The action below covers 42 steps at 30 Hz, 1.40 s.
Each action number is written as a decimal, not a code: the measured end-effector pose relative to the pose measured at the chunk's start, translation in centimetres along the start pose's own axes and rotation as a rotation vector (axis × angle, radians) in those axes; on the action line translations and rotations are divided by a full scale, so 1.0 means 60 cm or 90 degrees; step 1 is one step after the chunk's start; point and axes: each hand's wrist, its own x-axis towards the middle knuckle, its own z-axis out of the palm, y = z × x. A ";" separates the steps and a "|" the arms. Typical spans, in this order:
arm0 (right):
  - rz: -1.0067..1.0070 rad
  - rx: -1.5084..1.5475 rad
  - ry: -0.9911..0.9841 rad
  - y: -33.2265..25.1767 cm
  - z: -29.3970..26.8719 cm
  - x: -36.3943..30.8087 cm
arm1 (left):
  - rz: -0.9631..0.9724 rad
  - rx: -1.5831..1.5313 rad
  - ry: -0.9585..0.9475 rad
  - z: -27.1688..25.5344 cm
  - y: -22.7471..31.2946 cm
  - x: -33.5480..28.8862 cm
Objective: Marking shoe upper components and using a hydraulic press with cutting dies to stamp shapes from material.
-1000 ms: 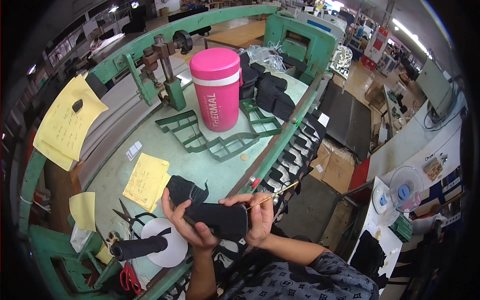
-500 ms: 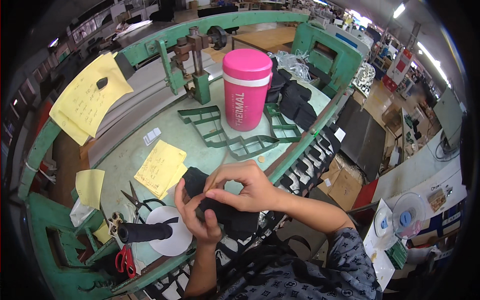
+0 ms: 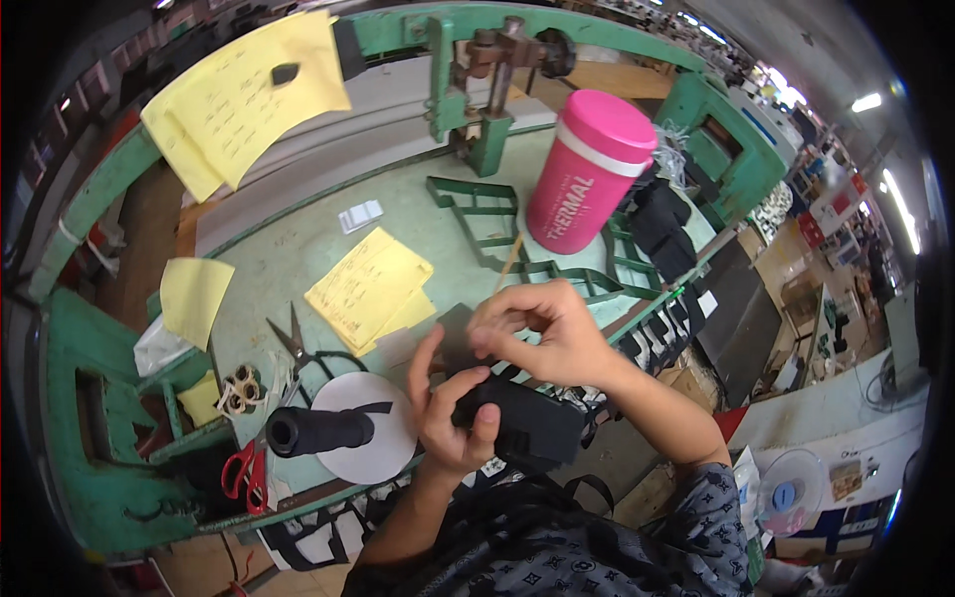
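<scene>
My left hand (image 3: 453, 423) is raised over the front edge of the bench, palm up. Its fingers are apart and bent, in front of a black fabric bundle (image 3: 537, 423). I cannot tell whether it touches the bundle. Close above, my right hand (image 3: 547, 333) has its fingertips curled together and slightly blurred; what they hold, if anything, is hidden. A thin tan strip (image 3: 510, 263), like a rubber band, shows just beyond the right knuckles. A dark flat piece (image 3: 458, 333) lies between the hands, partly covered by the fingers.
A pink thermal jug (image 3: 587, 174) stands among green cutting dies (image 3: 487, 234). Yellow notes (image 3: 368, 284) lie left of my hands. Nearer are black-handled scissors (image 3: 295, 343), a black roll (image 3: 318, 431) on a white disc (image 3: 383, 458), and red-handled scissors (image 3: 245, 478). A green metal frame (image 3: 90, 398) borders the bench.
My view has shifted, so the bench things sit further right. The fingertips of both hands, together before, have parted. The tan strip now shows beyond my right hand.
</scene>
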 end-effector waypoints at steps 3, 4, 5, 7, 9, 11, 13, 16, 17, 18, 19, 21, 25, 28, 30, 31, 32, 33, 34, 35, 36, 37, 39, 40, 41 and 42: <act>0.019 0.019 -0.014 0.003 -0.004 0.002 | 0.000 0.003 0.000 -0.001 0.001 0.002; 0.030 0.021 -0.009 0.004 -0.003 0.005 | -0.005 0.002 0.004 -0.003 0.002 0.001; 0.043 0.019 0.004 0.005 -0.005 0.005 | -0.008 0.003 0.008 -0.002 0.001 0.000; 0.053 0.005 -0.004 0.002 -0.003 0.007 | -0.010 -0.003 0.002 -0.002 0.000 -0.001; 0.026 -0.062 -0.001 -0.001 -0.001 0.010 | -0.011 0.001 -0.001 -0.004 0.002 0.001; 0.022 -0.086 -0.006 -0.011 -0.001 0.014 | -0.012 0.004 -0.007 -0.005 0.002 0.003; 0.019 -0.112 -0.007 -0.014 -0.004 0.015 | -0.002 0.002 -0.006 -0.003 0.002 0.004; 0.009 -0.147 -0.026 -0.020 -0.011 0.013 | -0.009 -0.005 -0.007 -0.004 0.006 0.005; -0.005 -0.142 -0.038 -0.022 -0.010 0.013 | -0.017 -0.009 -0.003 -0.002 0.005 0.002; -0.020 -0.138 -0.049 -0.025 -0.009 0.014 | -0.020 -0.005 -0.003 -0.003 0.004 0.000; -0.018 -0.146 -0.037 -0.027 -0.009 0.016 | -0.021 -0.001 -0.004 -0.004 0.003 -0.002; -0.014 -0.116 -0.083 -0.030 -0.007 0.022 | -0.010 -0.001 0.002 -0.004 0.000 -0.002; -0.048 -0.153 -0.082 -0.030 -0.012 0.024 | 0.005 -0.014 0.001 0.002 0.000 -0.001; -0.023 -0.157 -0.072 -0.030 -0.011 0.022 | 0.016 -0.001 0.002 0.002 -0.001 -0.001; -0.035 -0.171 -0.081 -0.023 -0.012 0.021 | 0.006 0.003 -0.007 0.001 -0.001 -0.001; -0.046 -0.184 -0.094 -0.022 -0.013 0.022 | 0.009 0.000 -0.009 0.000 -0.002 -0.001; -0.046 -0.186 -0.091 -0.024 -0.012 0.022 | 0.003 0.000 -0.011 -0.001 -0.003 -0.001; -0.038 -0.179 -0.109 -0.027 -0.012 0.022 | -0.002 -0.001 -0.014 -0.001 -0.003 -0.001; -0.029 -0.171 -0.126 -0.030 -0.012 0.023 | 0.002 -0.005 -0.016 -0.001 -0.003 -0.001; -0.030 -0.176 -0.117 -0.031 -0.012 0.021 | -0.009 -0.010 -0.011 0.001 -0.001 0.000; -0.030 -0.178 -0.122 -0.030 -0.012 0.021 | -0.018 -0.017 -0.007 0.003 0.002 0.001; -0.030 -0.181 -0.127 -0.030 -0.013 0.022 | -0.014 -0.017 -0.014 0.003 0.003 0.004; -0.049 -0.189 -0.116 -0.024 -0.017 0.024 | 0.004 -0.001 -0.010 0.001 -0.001 0.001; -0.029 -0.145 -0.111 -0.023 -0.019 0.025 | 0.006 0.013 -0.020 -0.001 0.002 0.002; -0.010 -0.100 -0.108 -0.020 -0.019 0.024 | -0.003 0.013 -0.018 -0.001 0.006 0.001; -0.013 -0.084 -0.101 -0.012 -0.021 0.023 | -0.008 -0.002 -0.017 0.001 0.009 0.000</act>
